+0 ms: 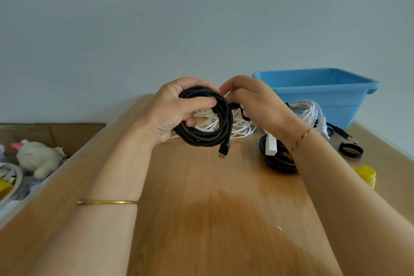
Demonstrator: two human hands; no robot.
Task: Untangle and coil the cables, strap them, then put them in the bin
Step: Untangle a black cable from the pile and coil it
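- Your left hand (179, 111) grips the black cable coil (201, 139) at its nine o'clock side, thumb across the front of the loops and fingers curled through the middle. The coil is held up off the table (201, 208), and its USB plug (223, 150) hangs free at five o'clock.
- Your right hand (253, 105) is closed on the black strap (243, 114), pinching it against the coil's three o'clock edge. The fingertips themselves are hidden behind the hand.
- Judging by this, you're at the strapping step for this cable — coiling looks done, and the strap is not yet seen closed round the bundle.
- The next move calls for a firm left grip so the loops don't spring apart while you pull the strap round all the turns and fasten it. Tuck the dangling plug in, or it may snag.
- The blue bin (324, 96) stands at two o'clock from the coil, at the table's far edge, so the drop is a short reach across.
- More work waits: a loose tangle of white cable (244, 129) behind the coil, a white bundle (307, 110) just before the bin, a second black coil (277, 162) under your right wrist at four o'clock, and a spare strap ring (350, 150) beyond it.
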